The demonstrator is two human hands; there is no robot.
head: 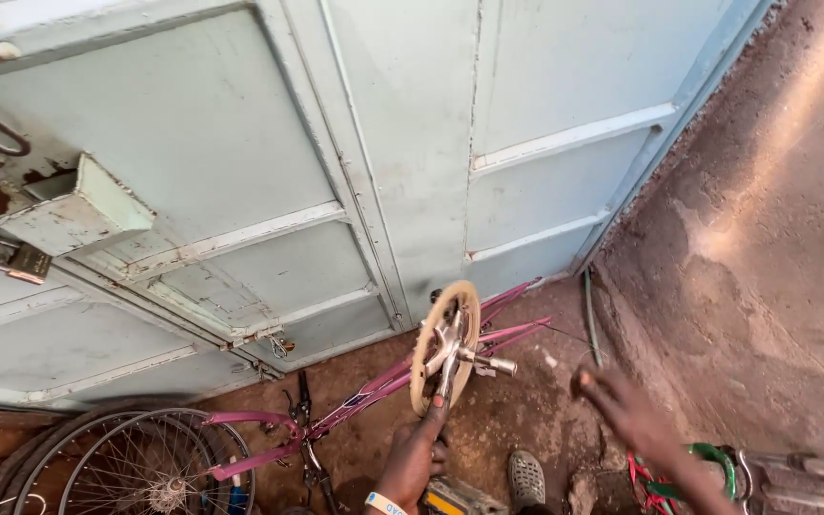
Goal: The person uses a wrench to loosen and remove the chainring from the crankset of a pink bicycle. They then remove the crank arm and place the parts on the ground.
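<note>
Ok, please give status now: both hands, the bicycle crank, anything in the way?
Left hand gripping crank arm below chainring. Right hand free, fingers spread, blurred. Pink frame lying on dirt; loose wheel beside it.

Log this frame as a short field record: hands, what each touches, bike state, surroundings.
left hand: grips the lower crank arm, wristband on the wrist
right hand: open, fingers spread, holding nothing, blurred
chainring: pale disc on the crank, no chain visible on it
bike frame: pink, lying against the ground
wheel: spoked, lower left
metal doors: pale blue, shut, padlock at left
ground: reddish dirt
shoe: grey, below the crank
</note>
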